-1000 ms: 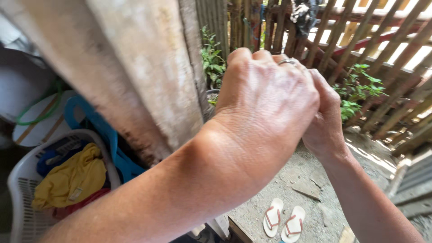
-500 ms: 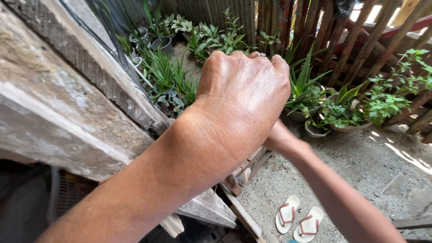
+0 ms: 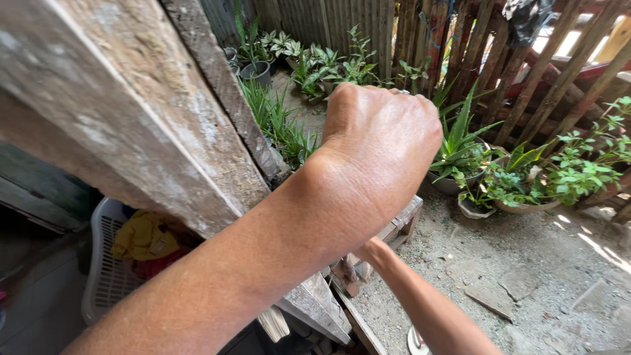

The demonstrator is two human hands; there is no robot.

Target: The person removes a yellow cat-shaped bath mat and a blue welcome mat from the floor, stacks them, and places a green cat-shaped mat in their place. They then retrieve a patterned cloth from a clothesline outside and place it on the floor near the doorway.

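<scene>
The fingers of the left hand [image 3: 378, 148] are curled under into a loose fist, knuckles up and toward the camera, so only the back of the hand shows; whether they pinch anything cannot be told, since the fingertips are hidden on the far side. A ring glints at the top edge of the knuckles. The right hand is hidden behind the left hand and wrist; only its forearm [image 3: 420, 302] shows, rising from the lower edge to pass beneath the left wrist, so its fingers cannot be read either. Just left of the fist runs a weathered wooden beam [image 3: 131, 112], slanting across the upper left. Below the beam, a white laundry basket [image 3: 108, 276] holds yellow cloth [image 3: 141, 236] and something red. Beyond the fist, potted green plants [image 3: 460, 148] stand on sandy ground along a slatted wooden fence [image 3: 545, 72], with more pots [image 3: 256, 69] farther back. A flat stone [image 3: 490, 299] lies on the ground right of the forearm.
</scene>
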